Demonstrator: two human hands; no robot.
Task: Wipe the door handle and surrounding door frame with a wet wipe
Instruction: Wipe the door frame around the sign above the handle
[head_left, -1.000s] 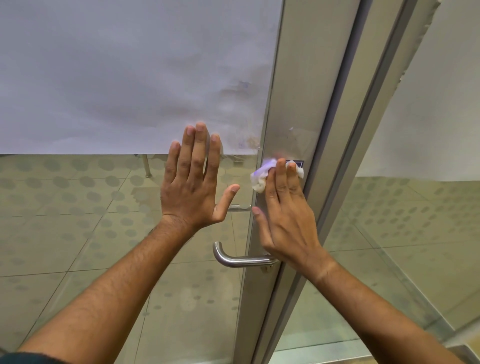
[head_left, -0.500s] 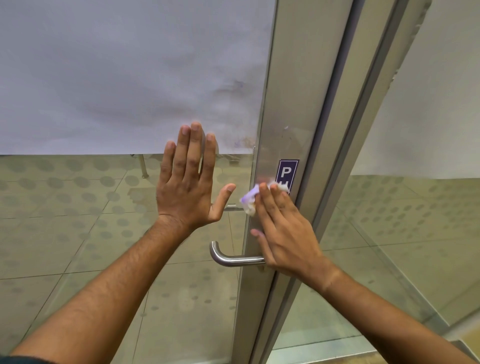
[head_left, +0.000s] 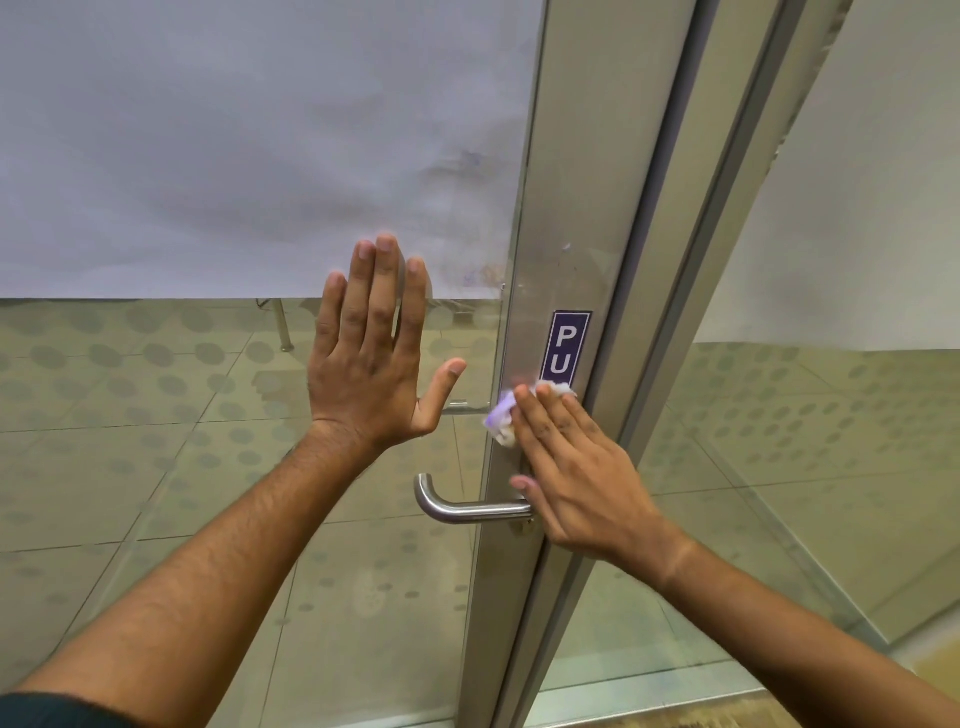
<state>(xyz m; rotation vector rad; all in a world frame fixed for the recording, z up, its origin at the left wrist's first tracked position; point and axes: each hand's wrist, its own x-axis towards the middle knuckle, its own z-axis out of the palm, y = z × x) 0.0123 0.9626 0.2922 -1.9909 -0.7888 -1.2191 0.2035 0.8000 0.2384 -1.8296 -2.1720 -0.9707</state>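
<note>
My right hand (head_left: 576, 467) presses a crumpled white wet wipe (head_left: 503, 422) flat against the grey metal door frame (head_left: 561, 197), just below a purple sticker (head_left: 565, 345). The wipe shows at my fingertips and to their left. Directly under that hand a steel lever door handle (head_left: 457, 506) juts out to the left; my palm covers its base. My left hand (head_left: 376, 353) lies flat on the glass door pane (head_left: 234, 519), fingers spread upward, holding nothing.
The upper half of the glass is frosted white (head_left: 234, 145). A second metal post (head_left: 737, 218) and another glass panel (head_left: 805, 467) stand to the right. Tiled floor shows through the glass.
My right hand has slid the wipe down the frame, uncovering the purple sticker, and now sits just above the handle. The left hand has stayed flat on the glass.
</note>
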